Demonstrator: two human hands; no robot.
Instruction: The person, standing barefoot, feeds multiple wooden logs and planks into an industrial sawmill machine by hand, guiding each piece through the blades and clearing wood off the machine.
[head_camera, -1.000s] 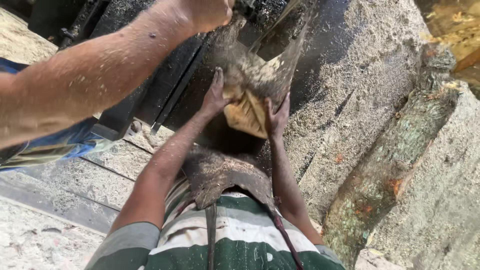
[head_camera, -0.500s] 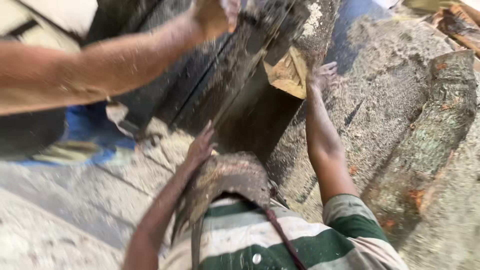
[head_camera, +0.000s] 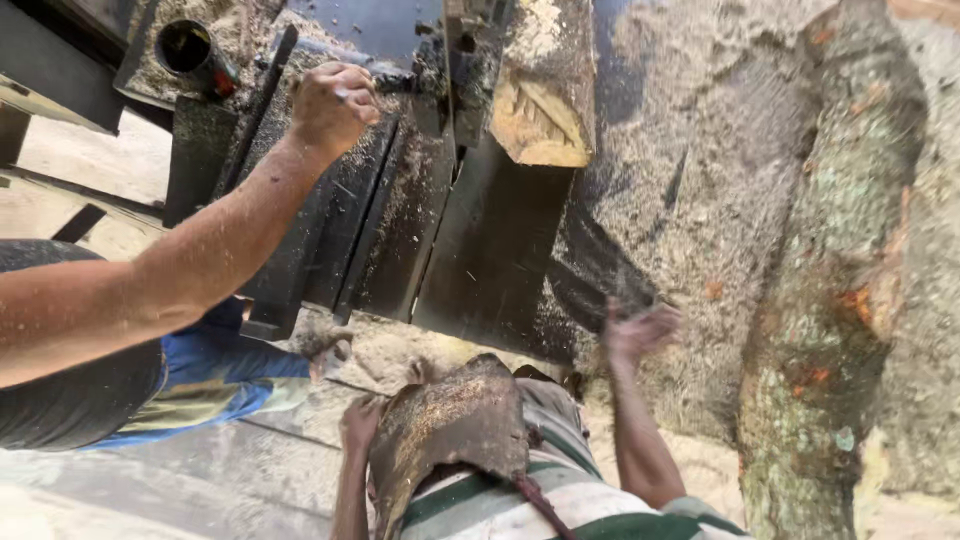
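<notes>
While the right hand (head_camera: 640, 330) hangs blurred beside the dark steel flank of the saw machine (head_camera: 470, 250), its grip looks loosely spread and empty. The sawn timber block (head_camera: 540, 110) lies beyond it and a little to its left, well apart, resting up on the machine. The block's pale cut end faces the hand, and its long axis runs on away from the grip. The right hand is clearly the nearer one.

The left hand (head_camera: 360, 420) sits low, close to the body, at the edge of the sawdust-caked leather apron (head_camera: 455, 420). Its fingers curl out of sight, so I cannot tell whether that grip is closed on anything.

A co-worker's hand (head_camera: 335, 105) reaches in from the far left, fisted on a handle on top of the machine, well to the left of the block.

A mossy log (head_camera: 830, 300) lies off to the right of the right hand, on ground covered in sawdust. The block's far end is cut off by the frame, and its underside is hidden by the steel.
</notes>
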